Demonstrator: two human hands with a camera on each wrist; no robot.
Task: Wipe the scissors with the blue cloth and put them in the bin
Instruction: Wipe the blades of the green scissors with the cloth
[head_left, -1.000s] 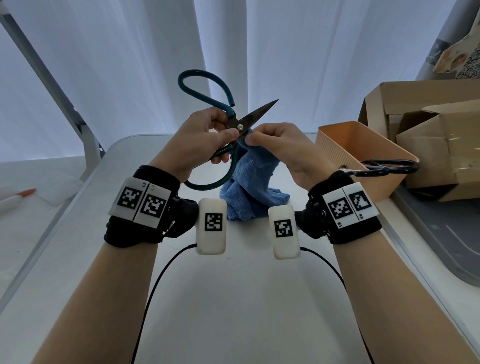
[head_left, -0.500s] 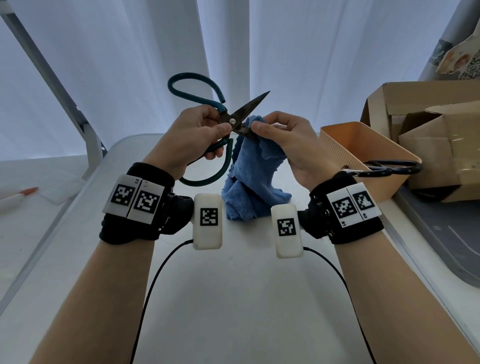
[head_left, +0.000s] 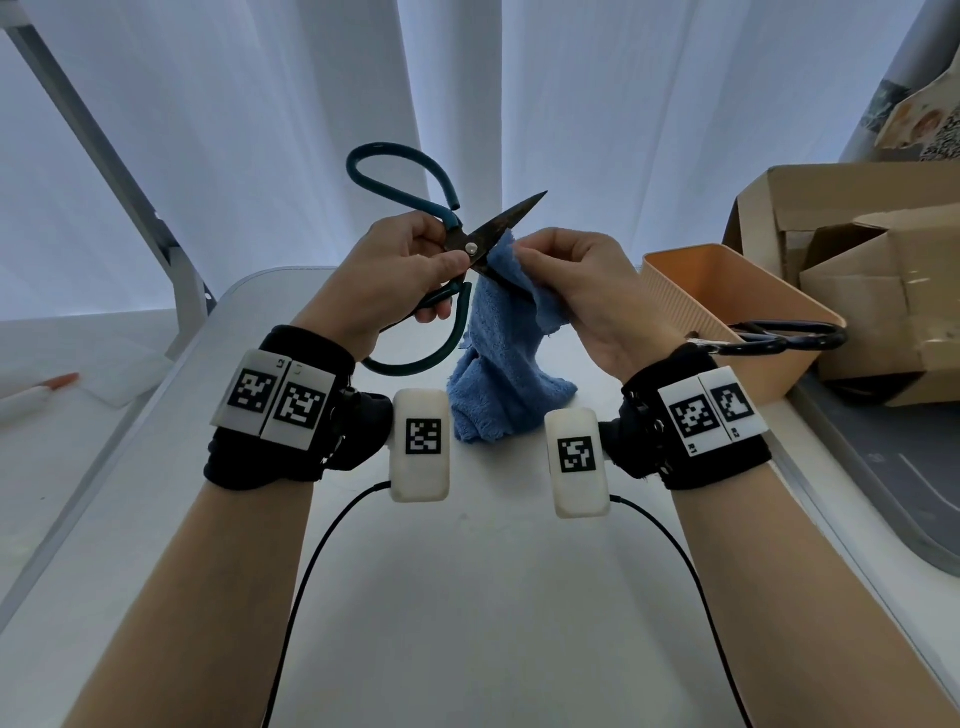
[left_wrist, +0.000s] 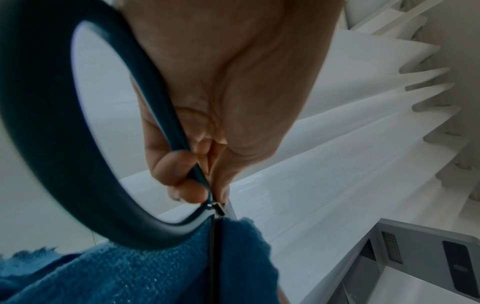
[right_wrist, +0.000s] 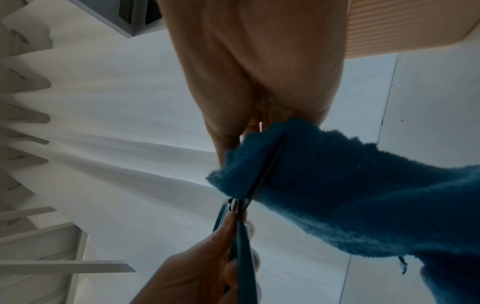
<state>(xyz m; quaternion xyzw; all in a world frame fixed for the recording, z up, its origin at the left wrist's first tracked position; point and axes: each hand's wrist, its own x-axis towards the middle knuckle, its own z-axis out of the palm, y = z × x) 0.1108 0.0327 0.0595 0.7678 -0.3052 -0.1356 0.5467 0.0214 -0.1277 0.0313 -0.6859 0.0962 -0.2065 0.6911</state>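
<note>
Left hand (head_left: 400, 270) grips the scissors (head_left: 470, 247) at the pivot — tip toward two o'clock. Right hand (head_left: 576, 291) fingers pinch the blue cloth (head_left: 501, 353) around one blade — only the wrist views show that fold.

Scissors (head_left: 470, 244) above table (head_left: 467, 597), cloth (head_left: 506, 358) beneath; bin (head_left: 727, 306) right.
</note>
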